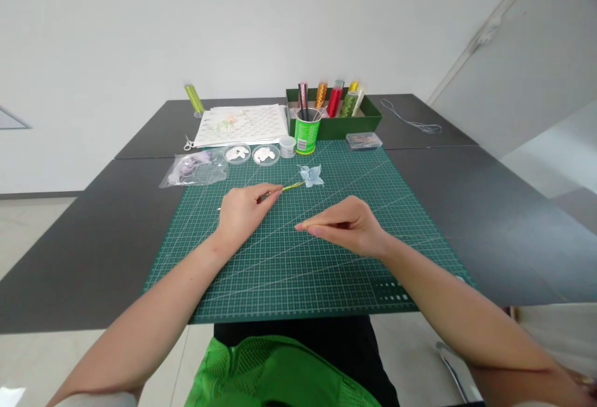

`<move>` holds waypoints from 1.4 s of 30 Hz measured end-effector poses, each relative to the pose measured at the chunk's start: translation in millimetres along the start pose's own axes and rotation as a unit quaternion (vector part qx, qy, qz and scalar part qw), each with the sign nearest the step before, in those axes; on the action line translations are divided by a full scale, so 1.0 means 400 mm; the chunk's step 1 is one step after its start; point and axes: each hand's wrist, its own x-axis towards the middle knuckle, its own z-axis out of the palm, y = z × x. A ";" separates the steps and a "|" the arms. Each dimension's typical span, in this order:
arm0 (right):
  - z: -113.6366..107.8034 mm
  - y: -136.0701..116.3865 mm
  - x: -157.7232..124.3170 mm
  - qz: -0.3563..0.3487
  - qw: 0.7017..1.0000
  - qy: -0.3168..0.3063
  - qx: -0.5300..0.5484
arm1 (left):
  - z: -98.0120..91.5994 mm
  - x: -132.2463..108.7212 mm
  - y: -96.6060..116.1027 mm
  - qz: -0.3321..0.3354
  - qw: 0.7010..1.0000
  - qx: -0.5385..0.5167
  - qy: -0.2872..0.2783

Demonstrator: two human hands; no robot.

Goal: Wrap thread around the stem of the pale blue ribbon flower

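My left hand (245, 209) is pinched on the stem of a pale blue artificial flower (312, 175). The stem is wrapped in yellow-green, and the petals point away to the right of my fingertips. A thin end of the stem sticks out behind the hand on the left. My right hand (347, 225) hovers over the green cutting mat (289, 282), closer to me, with thumb and fingers pressed together. Whatever it pinches, if anything, is too fine to make out. The two hands are apart.
Behind the hands stand a green can (308, 135) of tools and a dark green box (373, 122) of thread spools. Two dishes of white pieces (237, 154), a plastic bag (196, 168), pattern sheets (242, 126), small scissors (188, 143) and a flat clear case (364, 140) lie around.
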 end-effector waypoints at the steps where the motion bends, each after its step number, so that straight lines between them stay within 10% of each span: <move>1: -0.008 -0.004 0.002 0.003 1.000 0.019 0.006 | 0.001 -0.002 0.003 0.015 1.000 0.009 -0.020; 9: -0.064 -0.010 0.012 0.024 0.993 0.105 -0.044 | 0.012 -0.028 0.031 0.152 0.979 0.034 -0.133; 22: -0.087 0.051 0.031 0.120 0.983 0.116 -0.077 | 0.019 -0.051 0.056 0.303 0.944 0.004 -0.132; 42: -0.073 0.159 0.039 0.213 0.974 0.069 -0.040 | 0.002 -0.060 0.063 0.269 0.957 0.036 0.099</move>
